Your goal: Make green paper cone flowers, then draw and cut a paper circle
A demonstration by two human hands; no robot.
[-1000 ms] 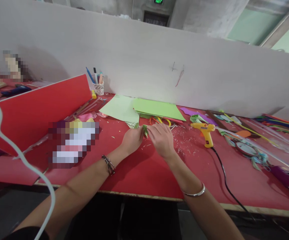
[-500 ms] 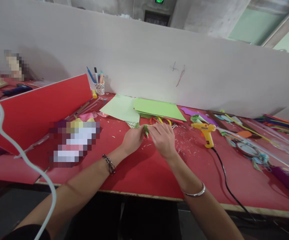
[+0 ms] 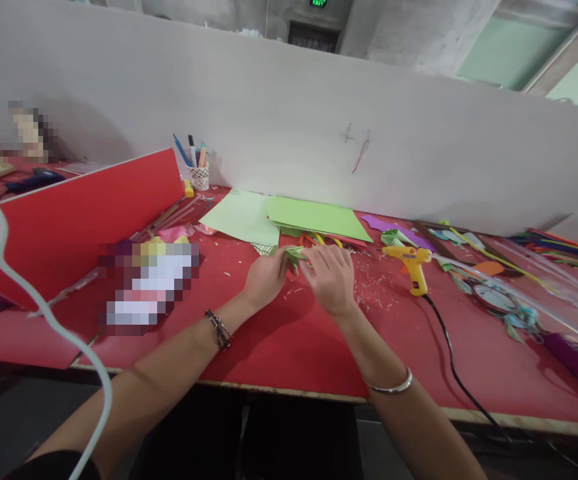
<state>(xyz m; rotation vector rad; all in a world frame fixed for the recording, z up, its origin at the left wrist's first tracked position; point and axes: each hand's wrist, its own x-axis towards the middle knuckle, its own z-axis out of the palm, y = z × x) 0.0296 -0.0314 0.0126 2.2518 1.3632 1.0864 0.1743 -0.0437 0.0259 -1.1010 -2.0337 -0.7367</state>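
Note:
Between my two hands is a small piece of green paper, with much of it hidden by my fingers. My left hand is closed on its left side. The fingers of my right hand are bent around its right side. A dark grid-patterned piece shows just beyond my left hand, and I cannot tell whether it belongs to the green paper. Behind my right hand, scissors with orange and yellow handles lie partly covered.
Light green sheets lie against the white partition. To the right rests a yellow glue gun with a black cord. A cup of pens and a red board stand at left. A purple power strip sits far right.
My right hand has shifted slightly to the right, away from my left hand. More of the green paper shows between them. Everything else on the table looks the same.

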